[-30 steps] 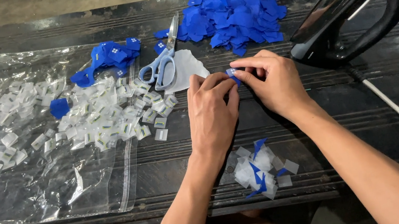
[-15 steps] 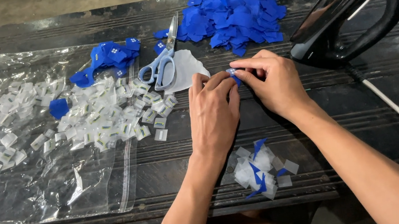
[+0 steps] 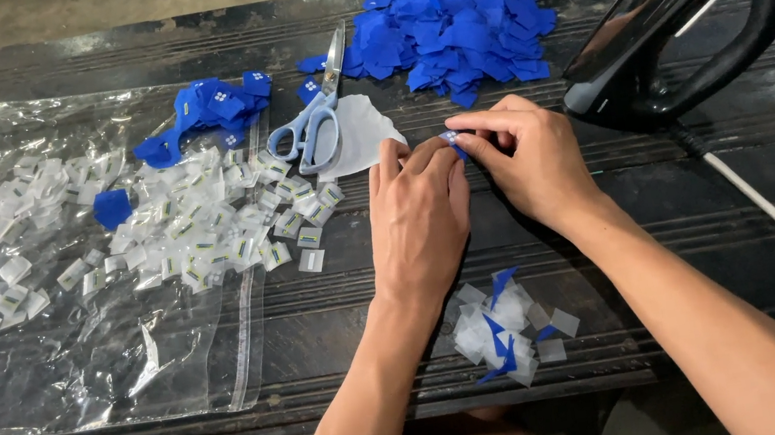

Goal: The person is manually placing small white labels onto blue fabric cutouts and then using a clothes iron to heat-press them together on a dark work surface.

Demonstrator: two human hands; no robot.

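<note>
nothing has shifted over the last second: a small blue piece (image 3: 451, 141) is kept pinched between left hand (image 3: 418, 218) and right hand (image 3: 526, 163), near the scissors (image 3: 313, 117); the fiddling seems unfinished.

Your left hand (image 3: 418, 218) & right hand (image 3: 532, 167): bare, no gloves, rings or watch; both forearms uncovered, no sleeves in view.
</note>
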